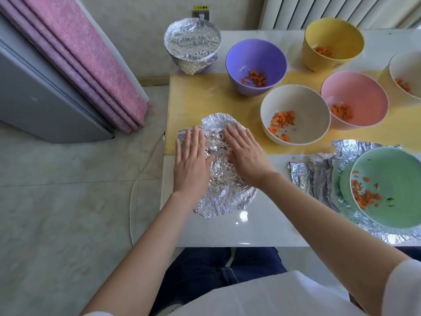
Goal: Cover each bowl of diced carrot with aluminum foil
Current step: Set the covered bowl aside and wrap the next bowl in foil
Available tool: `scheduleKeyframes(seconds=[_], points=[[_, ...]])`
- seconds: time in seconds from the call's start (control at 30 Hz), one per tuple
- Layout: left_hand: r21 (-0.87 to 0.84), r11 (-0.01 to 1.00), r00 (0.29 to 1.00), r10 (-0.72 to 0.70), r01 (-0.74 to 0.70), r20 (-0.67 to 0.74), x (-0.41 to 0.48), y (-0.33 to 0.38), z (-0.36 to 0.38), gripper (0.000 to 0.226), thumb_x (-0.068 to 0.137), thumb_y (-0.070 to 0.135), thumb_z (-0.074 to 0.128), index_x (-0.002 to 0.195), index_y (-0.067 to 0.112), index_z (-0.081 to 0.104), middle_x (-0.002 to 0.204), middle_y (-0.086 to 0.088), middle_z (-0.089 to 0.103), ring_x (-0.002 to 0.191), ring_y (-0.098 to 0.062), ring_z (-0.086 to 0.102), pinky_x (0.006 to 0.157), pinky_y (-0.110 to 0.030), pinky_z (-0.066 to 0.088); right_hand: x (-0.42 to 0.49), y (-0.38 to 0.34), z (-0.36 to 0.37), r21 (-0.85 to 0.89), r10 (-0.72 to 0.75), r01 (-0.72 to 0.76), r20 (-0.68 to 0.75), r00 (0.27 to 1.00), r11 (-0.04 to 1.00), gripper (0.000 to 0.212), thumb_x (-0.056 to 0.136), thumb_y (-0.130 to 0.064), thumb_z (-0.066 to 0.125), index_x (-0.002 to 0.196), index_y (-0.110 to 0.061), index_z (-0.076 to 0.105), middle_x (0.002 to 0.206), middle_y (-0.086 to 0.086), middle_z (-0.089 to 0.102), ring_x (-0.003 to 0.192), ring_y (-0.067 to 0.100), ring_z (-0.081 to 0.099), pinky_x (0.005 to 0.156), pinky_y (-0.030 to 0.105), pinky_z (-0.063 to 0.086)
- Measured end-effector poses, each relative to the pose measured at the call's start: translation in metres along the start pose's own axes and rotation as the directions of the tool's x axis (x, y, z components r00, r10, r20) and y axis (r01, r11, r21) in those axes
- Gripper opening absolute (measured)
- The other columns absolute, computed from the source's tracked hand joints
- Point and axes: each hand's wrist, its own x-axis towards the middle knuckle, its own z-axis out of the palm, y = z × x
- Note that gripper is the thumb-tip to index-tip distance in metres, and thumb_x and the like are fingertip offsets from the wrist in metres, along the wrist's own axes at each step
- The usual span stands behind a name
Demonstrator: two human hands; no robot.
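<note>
- The left hand [192,160] and the right hand [246,156] are lying flat, fingers straight and spread, pressing down on a crumpled foil sheet [224,197]. Neither is pinching anything.
- That sheet is resting on the white table [227,231] near its left edge. It is looking flat, so I am judging this to be smoothing before covering; whether anything is sitting under it cannot be told.
- To the right, a green bowl [398,174] is standing open on a second foil sheet [319,176], with diced carrot [364,197] showing inside. It is probably waiting next in line.
- Farther back, on a yellow mat [198,96], a cream bowl [296,99] and a pink bowl [355,92] are sitting just beside each other, both uncovered, both holding carrot.
- Behind them a purple bowl [255,55], a tall yellow bowl [332,30] and a white bowl [407,67], cut by the right edge, are also standing open with carrot.
- At the far left corner one covered bowl [192,39] is wearing foil tucked round its rim, apparently finished.
- So progress is looking early: one bowl done, six visibly left.
- On the wall, a small yellow label [200,8] is carrying dark characters too small to read. A faint mark low on the yellow bowl is likewise unreadable.
</note>
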Motion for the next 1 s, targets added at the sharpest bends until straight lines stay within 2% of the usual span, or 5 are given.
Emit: scheduleKeyframes(seconds=[0.17, 0.33, 0.47, 0.57, 1.0], points=[[-0.442, 0.894, 0.996, -0.089, 0.071, -0.02, 0.004, -0.004, -0.006, 0.051, 0.101, 0.019, 0.031, 0.148, 0.009, 0.013, 0.156, -0.007, 0.014, 0.143, -0.018, 0.013, 0.113, -0.021, 0.012, 0.003, 0.0, 0.0, 0.413, 0.213, -0.172, -0.055, 0.975, 0.894, 0.044, 0.101, -0.024, 0.036, 0.141, -0.005, 0.038, 0.146, 0.01, 0.039, 0.137, 0.02, 0.033, 0.112, 0.022, 0.019], [-0.814, 0.528, 0.945, -0.319, 0.242, 0.074, 0.001, -0.011, 0.001, 0.04, 0.101, 0.011, 0.031, 0.14, 0.012, 0.039, 0.134, -0.006, 0.051, 0.121, -0.016, 0.049, 0.096, -0.017, 0.035, 0.005, -0.002, -0.005, 0.711, 0.557, -0.449, 0.097, 0.825, 0.541, 0.033, 0.101, -0.017, 0.038, 0.128, -0.015, 0.056, 0.087, -0.014, 0.058, 0.068, -0.01, 0.042, 0.064, 0.011, 0.034], [-0.888, 0.33, 0.903, -0.389, 0.32, 0.181, 0.003, -0.008, 0.0, 0.037, 0.102, 0.014, 0.032, 0.138, 0.012, 0.042, 0.136, -0.001, 0.049, 0.122, -0.009, 0.046, 0.092, -0.001, 0.031, 0.003, -0.004, -0.002, 0.779, 0.58, -0.432, 0.11, 0.807, 0.454, 0.031, 0.101, -0.019, 0.038, 0.123, -0.012, 0.059, 0.105, 0.002, 0.065, 0.091, 0.01, 0.056, 0.078, 0.022, 0.04], [-0.919, 0.199, 0.886, -0.394, 0.341, 0.244, 0.003, -0.005, -0.005, 0.037, 0.102, 0.014, 0.031, 0.138, 0.009, 0.04, 0.128, 0.004, 0.048, 0.117, -0.005, 0.044, 0.084, 0.006, 0.031, 0.003, -0.005, 0.001, 0.804, 0.589, -0.413, 0.1, 0.802, 0.427, 0.028, 0.101, -0.019, 0.038, 0.111, -0.012, 0.063, 0.081, -0.001, 0.06, 0.075, 0.008, 0.049, 0.07, 0.023, 0.036], [-0.923, 0.157, 0.89, -0.361, 0.351, 0.277, -0.006, -0.008, 0.002, 0.039, 0.103, 0.018, 0.029, 0.141, 0.011, 0.037, 0.142, -0.003, 0.043, 0.128, -0.012, 0.043, 0.095, -0.006, 0.033, -0.009, -0.013, -0.003, 0.8, 0.599, -0.402, 0.069, 0.798, 0.445, 0.036, 0.101, -0.017, 0.037, 0.071, -0.032, 0.048, 0.057, -0.014, 0.035, 0.054, 0.002, 0.03, 0.053, 0.018, 0.027]])
